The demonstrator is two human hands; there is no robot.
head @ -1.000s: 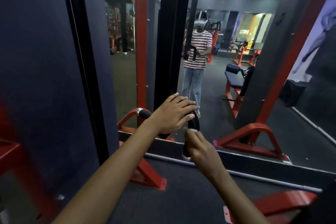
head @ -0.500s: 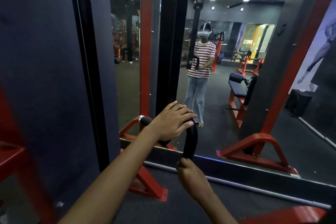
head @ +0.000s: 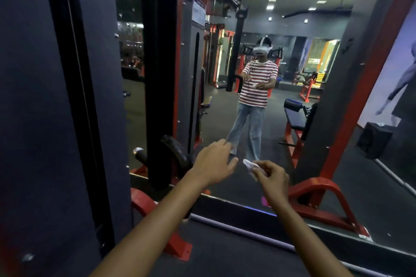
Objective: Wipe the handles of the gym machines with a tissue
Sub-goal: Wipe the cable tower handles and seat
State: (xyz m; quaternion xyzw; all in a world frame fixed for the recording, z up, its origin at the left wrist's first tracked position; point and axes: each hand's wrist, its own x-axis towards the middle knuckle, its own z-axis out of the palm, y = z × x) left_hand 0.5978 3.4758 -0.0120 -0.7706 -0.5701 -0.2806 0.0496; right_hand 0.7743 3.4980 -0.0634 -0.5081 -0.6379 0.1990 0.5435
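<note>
My right fingers [head: 262, 170] are pinching the tissue [head: 250, 166] just beside my spread, empty left hand [head: 213, 162], both hanging clear of the black handle [head: 177, 153], so I am probably needing to reach another handle next.

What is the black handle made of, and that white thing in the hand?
The handle looks like black rubber or foam grip, slightly shiny, with a silvery metal-looking cap at one end. The white thing is the tissue: thin, soft paper by its crumpled folds, pinched in the right hand. The left hand holds nothing.
</note>
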